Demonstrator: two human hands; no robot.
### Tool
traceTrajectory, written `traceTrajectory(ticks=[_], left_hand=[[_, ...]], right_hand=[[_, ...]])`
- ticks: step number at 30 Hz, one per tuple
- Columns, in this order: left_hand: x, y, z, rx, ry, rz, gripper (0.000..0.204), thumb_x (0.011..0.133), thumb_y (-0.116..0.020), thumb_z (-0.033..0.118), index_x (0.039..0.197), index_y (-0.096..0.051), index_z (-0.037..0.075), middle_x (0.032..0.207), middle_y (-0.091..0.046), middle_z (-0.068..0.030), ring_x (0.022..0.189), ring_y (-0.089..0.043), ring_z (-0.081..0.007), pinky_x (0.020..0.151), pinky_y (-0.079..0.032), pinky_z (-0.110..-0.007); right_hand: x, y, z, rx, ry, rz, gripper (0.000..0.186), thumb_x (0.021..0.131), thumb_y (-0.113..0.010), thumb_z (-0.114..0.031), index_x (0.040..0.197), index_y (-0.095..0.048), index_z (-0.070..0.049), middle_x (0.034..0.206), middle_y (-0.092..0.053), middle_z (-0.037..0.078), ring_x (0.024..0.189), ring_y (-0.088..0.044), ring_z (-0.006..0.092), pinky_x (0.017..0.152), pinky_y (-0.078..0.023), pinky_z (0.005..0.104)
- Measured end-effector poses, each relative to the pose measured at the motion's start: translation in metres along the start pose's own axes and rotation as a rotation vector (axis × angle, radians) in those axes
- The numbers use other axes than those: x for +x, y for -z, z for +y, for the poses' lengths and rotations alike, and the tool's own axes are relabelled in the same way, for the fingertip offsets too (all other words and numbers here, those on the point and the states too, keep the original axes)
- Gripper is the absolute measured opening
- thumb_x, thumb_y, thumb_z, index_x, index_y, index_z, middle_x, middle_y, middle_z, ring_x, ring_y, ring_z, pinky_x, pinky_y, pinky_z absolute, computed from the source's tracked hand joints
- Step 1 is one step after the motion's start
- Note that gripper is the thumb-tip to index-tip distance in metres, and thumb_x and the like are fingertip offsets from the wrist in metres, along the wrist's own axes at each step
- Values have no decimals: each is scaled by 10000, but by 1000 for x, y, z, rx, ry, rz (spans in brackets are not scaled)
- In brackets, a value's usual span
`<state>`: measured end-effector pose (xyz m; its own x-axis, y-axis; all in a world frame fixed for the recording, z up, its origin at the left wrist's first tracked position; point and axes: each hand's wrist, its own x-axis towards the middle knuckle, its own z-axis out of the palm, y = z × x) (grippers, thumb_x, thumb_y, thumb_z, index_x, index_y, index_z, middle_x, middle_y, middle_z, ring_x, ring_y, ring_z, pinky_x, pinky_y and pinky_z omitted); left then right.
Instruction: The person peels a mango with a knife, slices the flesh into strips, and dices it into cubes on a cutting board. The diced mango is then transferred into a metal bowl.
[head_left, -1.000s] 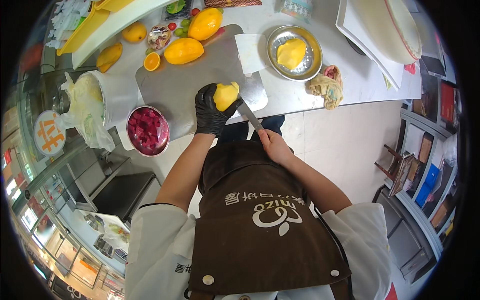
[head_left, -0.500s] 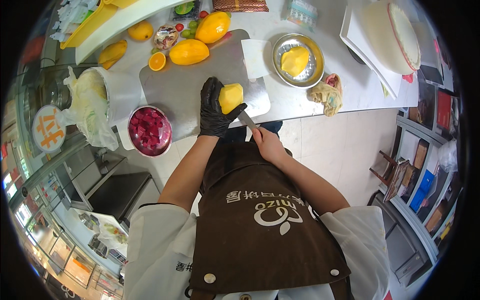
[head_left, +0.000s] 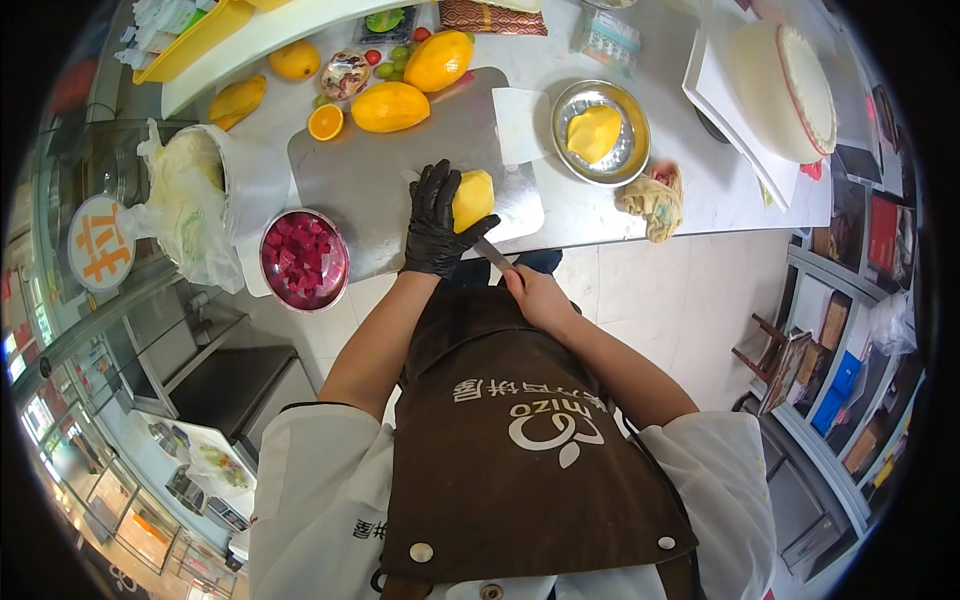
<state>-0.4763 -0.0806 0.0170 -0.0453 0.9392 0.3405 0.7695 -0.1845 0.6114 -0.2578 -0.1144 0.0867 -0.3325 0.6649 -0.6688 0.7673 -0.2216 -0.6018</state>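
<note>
My left hand (head_left: pixel 433 220), in a black glove, grips a peeled yellow mango (head_left: pixel 473 200) over the grey metal board (head_left: pixel 340 170). My bare right hand (head_left: pixel 530 292) holds a knife (head_left: pixel 492 255), whose blade runs up beneath the mango and is partly hidden by it and the glove. Left of them is a bowl of magenta fruit cubes (head_left: pixel 305 260). A steel dish (head_left: pixel 600 172) with another peeled mango (head_left: pixel 593 133) stands to the right, near a crumpled tan cloth (head_left: pixel 655 208). Yellow mangoes (head_left: pixel 390 107) and a halved orange (head_left: pixel 325 122) lie at the back.
A white bin with a plastic bag (head_left: pixel 190 210) stands left, beside a yellow tray (head_left: pixel 180 45). Grapes, red fruits and packages crowd the back of the counter (head_left: pixel 700 210). A white round container (head_left: pixel 780 90) is at right. Glass cases line the left, shelves (head_left: pixel 840 330) the right.
The mango and my left hand have shifted a little right in the picture, along with the counter's things. My left fingers now lie further over the mango. The knife remains in my right hand.
</note>
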Motion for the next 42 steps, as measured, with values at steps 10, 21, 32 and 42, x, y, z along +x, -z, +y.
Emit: traceTrajectory(ticks=[10, 21, 32, 42], left_hand=[[8, 17, 10, 52, 50, -197, 940, 743, -869, 511, 1479, -446, 107, 1468, -493, -153, 1407, -445, -362, 1153, -290, -636], [70, 37, -30, -162, 513, -295, 657, 709, -933, 346, 1229, -670, 44, 1137, -710, -178, 1027, -698, -340, 909, -567, -421], [38, 80, -45, 314, 628, 86, 720, 869, -751, 403, 1429, -506, 22, 1376, -590, -210, 1283, -568, -380, 1125, -394, -502], [73, 21, 13, 495, 496, -209, 892, 918, -615, 492, 1577, -297, -18, 1635, -314, -234, 1476, -349, -407, 1222, -247, -532]], right_hand=[[30, -17, -6, -29, 181, -64, 457, 1078, -453, -414, 1069, -675, -15, 980, -693, 291, 955, -653, 483, 841, -510, 540], [-19, 53, 35, -277, 205, -204, 472, 1039, -485, -478, 960, -662, -48, 886, -693, 235, 879, -666, 448, 765, -513, 516], [-46, 58, 88, 184, 80, 195, 466, 1079, -532, -401, 828, -591, -12, 622, -506, 36, 597, -463, 128, 570, -409, 342], [-35, 48, 82, 237, 17, 197, 480, 1067, -533, -428, 859, -626, -6, 691, -604, 130, 652, -560, 236, 661, -480, 380]])
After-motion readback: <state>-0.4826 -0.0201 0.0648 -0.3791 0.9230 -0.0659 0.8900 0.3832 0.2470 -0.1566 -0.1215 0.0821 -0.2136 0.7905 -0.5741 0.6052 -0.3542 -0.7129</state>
